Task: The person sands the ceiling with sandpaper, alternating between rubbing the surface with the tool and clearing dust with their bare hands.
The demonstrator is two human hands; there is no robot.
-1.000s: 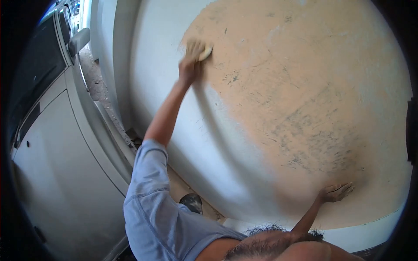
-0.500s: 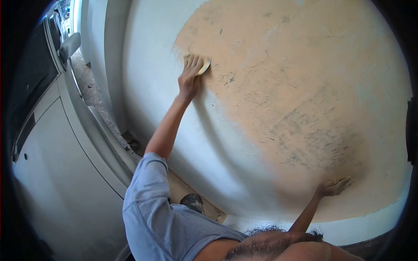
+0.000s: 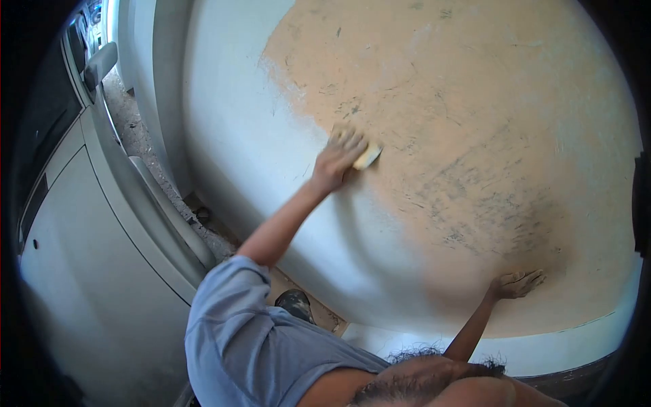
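Note:
My left hand [image 3: 333,161] presses a folded piece of yellow sandpaper [image 3: 368,157] against the wall, with its fingers over the top. Dust coats the fingers, and the sandpaper's underside is hidden. It sits at the lower left border of a large tan patch [image 3: 420,81], where the tan meets the white wall surface [image 3: 237,129]. Dark scuffs and scratches mark the patch. Lower down on the right, my right hand [image 3: 519,284] lies flat on the wall, fingers stretched out and dusty, holding nothing.
A pale car [image 3: 102,271] stands close on the left, its side mirror [image 3: 102,64] sticking out. Between car and wall runs a strip of rough ground [image 3: 129,115]. A dark shoe [image 3: 293,303] shows at the wall's foot, and a white column [image 3: 166,88] rises behind.
My left hand has slid the sandpaper down and to the right along the patch's border. The right hand has stayed at nearly the same place on the wall.

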